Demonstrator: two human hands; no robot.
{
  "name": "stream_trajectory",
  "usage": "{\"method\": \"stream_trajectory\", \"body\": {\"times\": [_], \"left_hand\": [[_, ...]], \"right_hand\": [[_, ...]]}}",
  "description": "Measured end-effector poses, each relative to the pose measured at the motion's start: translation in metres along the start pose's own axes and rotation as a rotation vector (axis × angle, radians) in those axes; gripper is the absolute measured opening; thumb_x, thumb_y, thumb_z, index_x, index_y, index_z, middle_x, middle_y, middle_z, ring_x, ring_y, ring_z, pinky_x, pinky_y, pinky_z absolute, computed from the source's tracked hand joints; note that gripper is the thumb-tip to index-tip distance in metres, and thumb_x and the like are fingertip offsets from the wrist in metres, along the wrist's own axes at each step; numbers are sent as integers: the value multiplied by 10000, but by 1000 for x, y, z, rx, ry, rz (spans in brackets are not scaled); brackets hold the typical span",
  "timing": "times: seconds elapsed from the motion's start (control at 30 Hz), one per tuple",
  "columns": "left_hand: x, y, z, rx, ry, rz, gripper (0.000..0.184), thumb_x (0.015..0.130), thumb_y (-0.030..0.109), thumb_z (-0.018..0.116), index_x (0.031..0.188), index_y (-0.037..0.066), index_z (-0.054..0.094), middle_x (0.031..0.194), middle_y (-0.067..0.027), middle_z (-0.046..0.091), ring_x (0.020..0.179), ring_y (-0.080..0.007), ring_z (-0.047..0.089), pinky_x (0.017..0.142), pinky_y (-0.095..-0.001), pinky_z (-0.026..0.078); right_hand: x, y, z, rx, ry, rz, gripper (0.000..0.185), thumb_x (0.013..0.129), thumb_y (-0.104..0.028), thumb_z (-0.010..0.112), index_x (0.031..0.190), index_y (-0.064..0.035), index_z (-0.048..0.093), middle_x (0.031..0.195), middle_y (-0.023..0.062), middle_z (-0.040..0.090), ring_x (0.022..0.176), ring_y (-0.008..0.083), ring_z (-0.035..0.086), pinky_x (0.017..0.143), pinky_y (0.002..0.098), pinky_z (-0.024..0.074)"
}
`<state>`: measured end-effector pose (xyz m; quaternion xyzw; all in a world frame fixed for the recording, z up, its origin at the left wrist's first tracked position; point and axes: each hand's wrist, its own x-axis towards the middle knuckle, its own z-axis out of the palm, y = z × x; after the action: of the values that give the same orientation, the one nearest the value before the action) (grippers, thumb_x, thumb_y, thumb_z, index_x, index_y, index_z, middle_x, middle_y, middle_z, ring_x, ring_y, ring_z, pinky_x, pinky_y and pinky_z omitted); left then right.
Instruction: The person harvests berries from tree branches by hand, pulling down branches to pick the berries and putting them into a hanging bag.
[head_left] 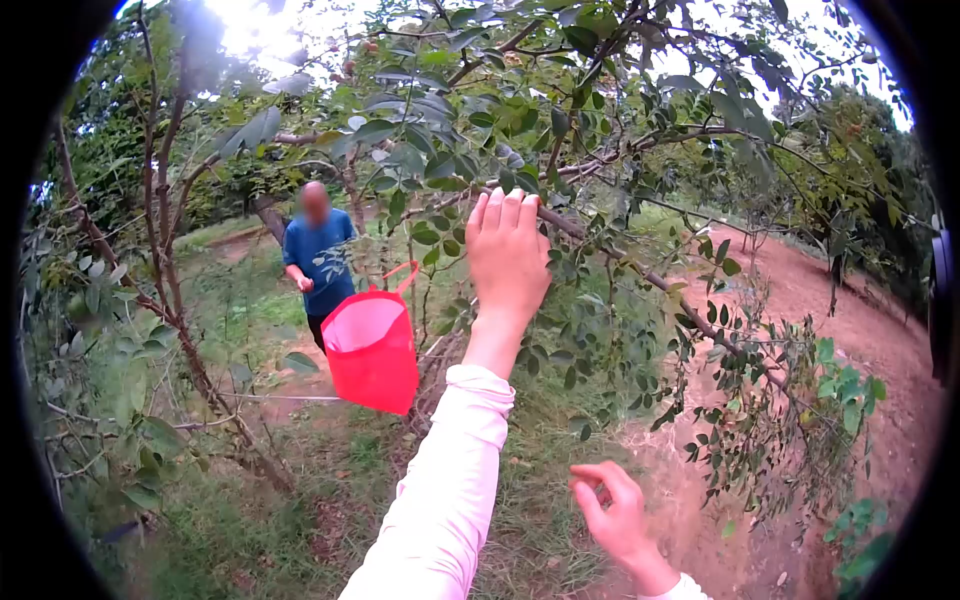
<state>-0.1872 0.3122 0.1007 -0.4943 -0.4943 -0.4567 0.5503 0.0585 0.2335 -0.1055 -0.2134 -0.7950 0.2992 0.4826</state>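
My left hand (508, 245) reaches up at the centre, its fingers hooked over a leafy branch (620, 258) that slopes down to the right. Lower and to the right, my right hand (615, 510) hangs over the ground, away from the branch, with its fingers curled and thumb and forefinger near each other; nothing shows between them. Left of my left forearm, a red bag (375, 365) with an open top hangs by an orange-red strap among the twigs.
A person in a blue shirt (322, 258) stands beyond the bag at the left. Thin bare stems (170, 290) rise at the far left. Leafy twigs (720, 430) droop at the right over reddish soil (880, 370). Grass (330, 470) covers the ground below.
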Motion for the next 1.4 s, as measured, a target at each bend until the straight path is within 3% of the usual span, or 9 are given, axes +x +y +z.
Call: {"method": "stream_trajectory", "body": {"times": [0.23, 0.3, 0.5, 0.67, 0.87, 0.97, 1.17, 1.27, 1.4], "left_hand": [[-3, 0, -3, 28, -49, -34, 395, 791, 155, 596, 1168, 40, 589, 1236, -113, 590, 1250, -270, 483, 1140, -424, 275], [-3, 0, -6, 3, -95, -56, 406, 783, 158, 605, 1171, 41, 578, 1233, -115, 587, 1249, -271, 484, 1142, -423, 276], [4, 0, -14, 14, -112, -32, 418, 781, 149, 607, 1181, 34, 565, 1218, -118, 585, 1254, -281, 474, 1143, -432, 278], [5, -1, -20, 2, -129, -38, 390, 786, 136, 593, 1161, 30, 574, 1206, -121, 589, 1254, -277, 473, 1143, -434, 272], [4, 1, -20, 0, -111, -38, 376, 788, 130, 589, 1150, 27, 580, 1188, -121, 599, 1256, -276, 472, 1141, -438, 270], [5, 1, -19, 1, -102, -34, 383, 786, 132, 591, 1153, 23, 578, 1192, -123, 598, 1257, -279, 471, 1139, -440, 274], [3, 1, -15, 5, -109, -35, 402, 782, 136, 599, 1165, 18, 569, 1203, -130, 593, 1254, -288, 470, 1136, -444, 281], [5, 0, -18, -6, -115, -36, 415, 777, 137, 607, 1172, 16, 563, 1203, -133, 592, 1250, -292, 473, 1137, -443, 282], [3, 2, -19, -7, -91, -18, 430, 769, 136, 618, 1176, 11, 560, 1194, -136, 591, 1244, -298, 477, 1135, -439, 285]], "right_hand": [[154, -152, -7, -243, 283, -865, 326, 826, 14, 601, 1150, -2, 627, 1171, 166, 610, 1056, 329, 606, 890, 388, 494], [190, -172, -8, -194, 344, -895, 296, 868, -2, 562, 1158, -3, 620, 1158, 162, 616, 993, 303, 629, 817, 377, 511], [267, -191, -17, 6, 425, -538, 299, 1013, -132, 448, 1250, -2, 576, 895, 57, 663, 668, 65, 590, 592, 233, 463], [294, -198, -14, -329, 551, -468, 318, 1026, -283, 419, 1258, -158, 597, 527, 10, 590, 502, 116, 595, 517, 300, 448], [312, -190, -17, -495, 660, -440, 314, 1013, -298, 451, 1227, -130, 607, 525, 26, 591, 422, 148, 575, 469, 321, 445], [312, -193, -21, -259, 565, -405, 251, 979, -285, 498, 1020, -96, 659, 546, 66, 619, 570, 253, 660, 557, 402, 486], [304, -205, -24, -64, 485, -327, 176, 948, -232, 549, 953, -93, 658, 543, 36, 614, 518, 149, 635, 517, 340, 464], [290, -203, -17, 153, 502, -434, 159, 946, -193, 538, 942, -54, 616, 567, 9, 586, 453, 111, 546, 440, 285, 407], [239, -207, -16, 928, 138, -174, 132, 936, -159, 533, 967, -30, 527, 704, 14, 522, 471, 70, 439, 345, 202, 254]]}}
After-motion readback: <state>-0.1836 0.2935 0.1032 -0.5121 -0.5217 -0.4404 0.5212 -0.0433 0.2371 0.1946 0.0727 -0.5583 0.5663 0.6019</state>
